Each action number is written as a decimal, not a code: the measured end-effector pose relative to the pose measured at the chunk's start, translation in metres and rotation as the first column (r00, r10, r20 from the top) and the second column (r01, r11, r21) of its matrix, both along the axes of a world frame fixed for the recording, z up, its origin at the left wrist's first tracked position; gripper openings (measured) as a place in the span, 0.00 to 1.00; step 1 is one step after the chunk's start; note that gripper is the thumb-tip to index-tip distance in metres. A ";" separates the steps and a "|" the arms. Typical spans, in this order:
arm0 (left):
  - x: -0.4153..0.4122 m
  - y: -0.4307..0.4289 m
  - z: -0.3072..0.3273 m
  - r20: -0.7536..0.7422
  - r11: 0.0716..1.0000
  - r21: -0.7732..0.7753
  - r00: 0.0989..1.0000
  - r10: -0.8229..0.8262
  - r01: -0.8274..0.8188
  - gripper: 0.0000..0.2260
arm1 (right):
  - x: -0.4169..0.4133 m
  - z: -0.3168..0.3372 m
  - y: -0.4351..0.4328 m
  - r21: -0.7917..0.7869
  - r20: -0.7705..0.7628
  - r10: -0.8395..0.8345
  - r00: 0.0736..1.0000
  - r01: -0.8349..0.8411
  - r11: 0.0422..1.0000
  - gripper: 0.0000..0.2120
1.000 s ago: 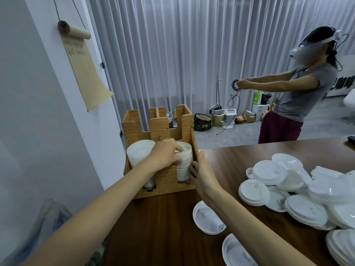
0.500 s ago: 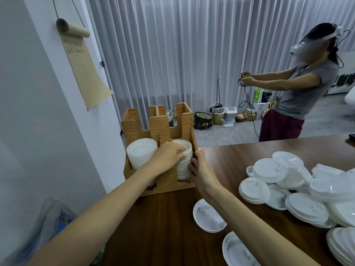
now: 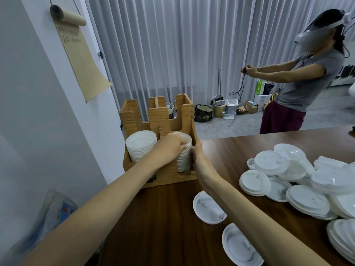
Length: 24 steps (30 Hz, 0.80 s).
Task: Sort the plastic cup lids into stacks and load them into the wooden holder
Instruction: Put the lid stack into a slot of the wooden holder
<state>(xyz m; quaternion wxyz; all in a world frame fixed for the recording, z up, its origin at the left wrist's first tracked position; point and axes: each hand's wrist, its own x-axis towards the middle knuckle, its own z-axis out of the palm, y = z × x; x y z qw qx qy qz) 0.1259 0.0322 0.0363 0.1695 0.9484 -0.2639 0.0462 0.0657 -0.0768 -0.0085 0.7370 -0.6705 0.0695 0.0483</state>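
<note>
A wooden holder (image 3: pixel 159 120) stands at the table's far left corner. Its left slot holds a tall stack of white lids (image 3: pixel 141 144). In the right slot stands a second stack of white lids (image 3: pixel 184 160). My left hand (image 3: pixel 169 148) grips this second stack at its top from the left. My right hand (image 3: pixel 199 160) presses against the same stack and the holder's right wall, fingers together. A loose heap of white lids (image 3: pixel 299 179) covers the table's right side.
Two upturned lids (image 3: pixel 208 209) lie on the brown table (image 3: pixel 163 227) near my right forearm. A person in a headset (image 3: pixel 299 77) stands beyond the table by the grey curtain. A paper scroll (image 3: pixel 80 54) hangs on the left wall.
The view has shifted slightly. My left hand has slid a little down and right over the top of the right stack. My right hand stays against the holder's side.
</note>
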 end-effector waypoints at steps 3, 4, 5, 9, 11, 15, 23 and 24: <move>0.003 -0.002 -0.004 -0.001 0.999 0.049 1.000 0.014 -0.014 0.12 | 0.003 0.000 0.003 0.022 -0.005 -0.023 1.000 0.024 0.999 0.38; 0.002 -0.001 -0.004 0.004 0.999 0.038 1.000 -0.003 0.003 0.12 | 0.003 -0.001 0.003 0.031 -0.006 -0.014 1.000 0.014 0.999 0.38; 0.002 0.000 -0.004 0.007 0.999 0.025 1.000 -0.022 0.021 0.12 | 0.003 -0.002 0.002 0.032 -0.008 -0.003 1.000 0.004 0.999 0.38; -0.002 0.003 0.003 -0.023 0.996 0.043 0.996 -0.082 0.083 0.11 | -0.001 -0.003 -0.001 0.035 0.011 0.014 1.000 -0.015 0.999 0.37; -0.004 0.005 0.008 -0.083 0.997 0.006 0.993 -0.081 0.082 0.13 | -0.004 0.001 0.000 0.022 0.023 0.018 1.000 -0.019 1.000 0.35; -0.001 0.018 0.019 0.027 0.983 -0.186 1.000 0.011 -0.006 0.16 | -0.013 0.006 -0.005 -0.007 0.069 0.045 0.997 -0.045 0.999 0.31; 0.010 0.033 0.013 0.164 0.981 0.149 0.982 0.096 -0.121 0.19 | -0.012 0.007 -0.001 -0.007 0.053 0.046 0.998 -0.045 0.999 0.34; 0.009 0.033 0.012 0.181 0.977 0.183 0.980 0.079 -0.112 0.19 | -0.011 0.006 -0.001 -0.001 0.053 0.053 0.997 -0.053 0.999 0.34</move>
